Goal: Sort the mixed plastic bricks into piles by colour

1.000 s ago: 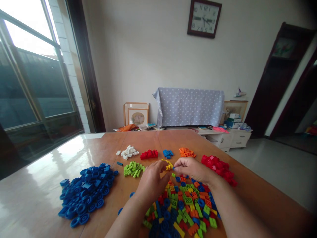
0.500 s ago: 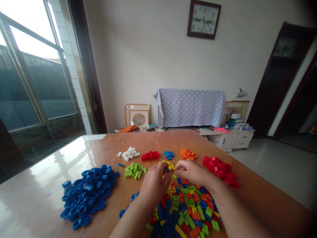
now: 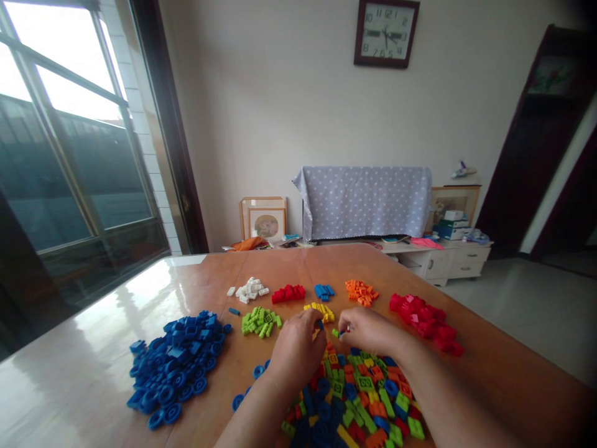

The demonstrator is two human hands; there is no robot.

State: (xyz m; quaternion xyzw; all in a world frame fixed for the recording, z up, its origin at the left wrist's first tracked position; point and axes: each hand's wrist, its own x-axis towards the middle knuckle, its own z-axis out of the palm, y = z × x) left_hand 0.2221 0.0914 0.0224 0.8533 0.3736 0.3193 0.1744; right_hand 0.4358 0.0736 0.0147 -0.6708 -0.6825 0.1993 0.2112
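Both hands hover over the far edge of a mixed pile of coloured bricks (image 3: 361, 395) on the wooden table (image 3: 489, 379). My left hand (image 3: 298, 348) is curled, its fingertips pinching a small blue piece next to the little yellow pile (image 3: 321, 311). My right hand (image 3: 368, 330) is closed in a pinch on another small blue piece. Sorted heaps lie beyond: green bricks (image 3: 259, 322), white bricks (image 3: 247, 289), small red bricks (image 3: 288, 293), small blue bricks (image 3: 323, 290), orange bricks (image 3: 361, 292).
A big heap of blue wheels and bricks (image 3: 175, 364) lies at left, a larger red heap (image 3: 426, 320) at right. One loose blue piece (image 3: 234, 311) lies near the white bricks. Beyond the table stand a cloth-covered unit (image 3: 366, 199), a window (image 3: 69, 143) and a wall clock (image 3: 386, 32).
Both hands drew slightly back toward me and closer together near the yellow pile. The view tilted and shifted a little, so the piles sit slightly right of before.
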